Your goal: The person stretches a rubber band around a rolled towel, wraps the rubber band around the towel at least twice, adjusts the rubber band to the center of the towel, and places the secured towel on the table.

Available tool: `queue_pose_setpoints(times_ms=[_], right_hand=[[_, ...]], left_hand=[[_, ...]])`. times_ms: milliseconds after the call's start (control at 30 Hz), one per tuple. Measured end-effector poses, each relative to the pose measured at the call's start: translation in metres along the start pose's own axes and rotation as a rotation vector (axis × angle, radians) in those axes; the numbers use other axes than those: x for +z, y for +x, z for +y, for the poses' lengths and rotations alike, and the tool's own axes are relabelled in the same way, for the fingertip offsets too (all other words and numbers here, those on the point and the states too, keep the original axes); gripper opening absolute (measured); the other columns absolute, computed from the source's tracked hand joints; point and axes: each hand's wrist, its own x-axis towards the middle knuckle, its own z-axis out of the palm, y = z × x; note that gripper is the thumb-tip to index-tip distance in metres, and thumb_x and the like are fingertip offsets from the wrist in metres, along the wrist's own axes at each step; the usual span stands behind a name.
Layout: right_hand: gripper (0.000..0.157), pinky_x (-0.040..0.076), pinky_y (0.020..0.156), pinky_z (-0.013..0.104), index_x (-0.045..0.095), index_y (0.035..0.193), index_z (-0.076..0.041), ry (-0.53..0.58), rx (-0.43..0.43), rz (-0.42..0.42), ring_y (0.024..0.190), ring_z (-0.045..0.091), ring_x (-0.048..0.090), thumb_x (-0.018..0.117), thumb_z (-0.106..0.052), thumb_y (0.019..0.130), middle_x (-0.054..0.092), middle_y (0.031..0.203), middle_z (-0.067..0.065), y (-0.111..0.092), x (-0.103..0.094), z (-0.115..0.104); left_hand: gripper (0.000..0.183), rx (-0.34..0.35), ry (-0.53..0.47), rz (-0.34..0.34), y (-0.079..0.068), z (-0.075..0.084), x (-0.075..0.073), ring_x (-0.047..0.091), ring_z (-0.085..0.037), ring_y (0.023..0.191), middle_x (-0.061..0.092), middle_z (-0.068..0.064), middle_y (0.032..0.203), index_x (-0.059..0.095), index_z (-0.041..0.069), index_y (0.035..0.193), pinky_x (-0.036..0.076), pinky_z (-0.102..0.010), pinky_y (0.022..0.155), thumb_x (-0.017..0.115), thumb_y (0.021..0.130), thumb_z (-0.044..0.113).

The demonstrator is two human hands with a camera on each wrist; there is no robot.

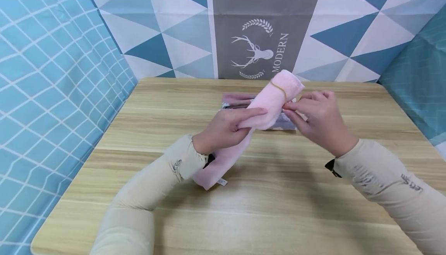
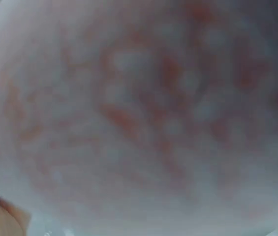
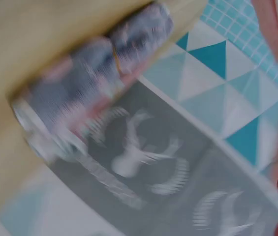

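Observation:
A pink towel (image 1: 270, 106), rolled up at its upper end, is held tilted above the table. My left hand (image 1: 224, 129) grips the roll from the left, thumb on top. A thin yellowish rubber band (image 1: 278, 87) loops round the upper part of the roll. At the roll's right side, my right hand (image 1: 320, 119) pinches the band between thumb and fingertips. The unrolled tail hangs down past the left wrist, with a small white tag (image 1: 222, 182) at its end. Blurred, pale cloth (image 2: 143, 128) fills most of the left wrist view.
Behind the towel, a patterned cloth roll (image 3: 79, 78) with a band round it lies on the wooden table (image 1: 296, 208), partly hidden in the head view. A geometric-print sheet (image 1: 184, 26) hangs along the back edge, and a blue grid-print sheet (image 1: 59, 73) on the left.

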Motion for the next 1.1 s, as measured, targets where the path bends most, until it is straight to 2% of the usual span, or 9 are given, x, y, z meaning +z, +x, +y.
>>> queue_pose_setpoints(times_ms=[67, 133, 233, 367, 500, 633, 733, 900, 1100], right_hand=[[0.012, 0.033, 0.074, 0.056, 0.073, 0.086, 0.001, -0.157, -0.103, 0.059, 0.076, 0.037, 0.057, 0.071, -0.01, 0.084, 0.07, 0.075, 0.014, 0.005, 0.005, -0.005], [0.006, 0.032, 0.074, 0.057, 0.072, 0.085, -0.002, -0.222, -0.133, 0.076, 0.077, 0.037, 0.056, 0.07, -0.006, 0.081, 0.07, 0.076, 0.012, 0.012, 0.009, -0.008], [0.004, 0.032, 0.075, 0.057, 0.072, 0.084, -0.004, -0.233, -0.155, 0.051, 0.075, 0.035, 0.054, 0.068, -0.006, 0.082, 0.069, 0.077, 0.011, 0.023, 0.014, -0.008], [0.008, 0.03, 0.072, 0.057, 0.073, 0.084, -0.009, -0.166, -0.198, 0.0, 0.069, 0.032, 0.051, 0.068, -0.004, 0.081, 0.065, 0.072, 0.007, 0.028, 0.017, -0.006], [0.014, 0.028, 0.069, 0.055, 0.074, 0.086, -0.009, -0.086, -0.201, -0.048, 0.069, 0.029, 0.049, 0.071, 0.0, 0.075, 0.064, 0.071, 0.006, 0.028, 0.011, -0.005], [0.019, 0.03, 0.068, 0.053, 0.074, 0.094, -0.004, -0.048, -0.176, -0.026, 0.071, 0.029, 0.055, 0.074, -0.001, 0.075, 0.068, 0.076, 0.008, 0.02, 0.012, -0.008], [0.019, 0.03, 0.072, 0.052, 0.072, 0.096, 0.0, 0.042, -0.111, 0.037, 0.073, 0.03, 0.054, 0.068, -0.016, 0.088, 0.069, 0.077, 0.01, 0.013, 0.019, -0.009], [0.052, 0.03, 0.083, 0.037, 0.069, 0.087, 0.006, 0.29, 0.013, 0.127, 0.081, 0.026, 0.05, 0.053, -0.043, 0.096, 0.067, 0.076, 0.014, 0.008, 0.029, -0.005], [0.056, 0.038, 0.078, 0.02, 0.062, 0.082, 0.014, 0.596, 0.192, 0.255, 0.088, 0.005, 0.049, 0.06, -0.041, 0.092, 0.062, 0.088, -0.014, -0.003, 0.042, -0.007]], left_hand=[[0.038, -0.015, 0.044, -0.028, 0.001, 0.001, 0.001, 0.055, -0.016, 0.071, 0.068, -0.007, 0.081, 0.065, 0.0, 0.117, 0.047, -0.023, 0.069, 0.055, 0.081, -0.007], [0.039, -0.021, 0.09, -0.059, 0.001, 0.002, 0.003, 0.06, -0.016, 0.075, 0.069, -0.006, 0.083, 0.066, 0.002, 0.118, 0.048, -0.023, 0.07, 0.053, 0.083, -0.007], [0.042, -0.02, 0.114, -0.105, 0.001, 0.002, 0.005, 0.063, -0.015, 0.08, 0.071, -0.006, 0.092, 0.066, 0.003, 0.119, 0.046, -0.021, 0.066, 0.049, 0.083, -0.009], [0.045, 0.031, 0.082, -0.122, 0.001, 0.0, 0.008, 0.064, -0.015, 0.095, 0.071, -0.006, 0.105, 0.067, 0.004, 0.117, 0.047, -0.02, 0.075, 0.046, 0.081, -0.012], [0.041, 0.065, 0.049, -0.082, 0.0, -0.003, 0.008, 0.064, -0.016, 0.099, 0.07, -0.006, 0.108, 0.068, 0.004, 0.114, 0.047, -0.021, 0.083, 0.048, 0.082, -0.011], [0.035, -0.02, 0.014, 0.025, -0.002, -0.007, 0.005, 0.063, -0.016, 0.081, 0.07, -0.011, 0.102, 0.067, -0.001, 0.113, 0.049, -0.022, 0.074, 0.056, 0.081, -0.008], [0.032, -0.079, -0.061, 0.105, -0.002, -0.01, 0.004, 0.058, -0.017, 0.072, 0.07, -0.013, 0.092, 0.066, -0.004, 0.112, 0.047, -0.023, 0.067, 0.063, 0.08, -0.006], [0.035, -0.098, -0.167, 0.136, -0.001, -0.01, 0.002, 0.055, -0.017, 0.071, 0.069, -0.015, 0.086, 0.063, -0.009, 0.112, 0.048, -0.025, 0.065, 0.07, 0.078, -0.006], [0.035, -0.051, -0.223, 0.158, 0.001, -0.008, -0.004, 0.059, -0.019, 0.078, 0.068, -0.018, 0.088, 0.062, -0.012, 0.11, 0.051, -0.028, 0.067, 0.07, 0.076, -0.01]])
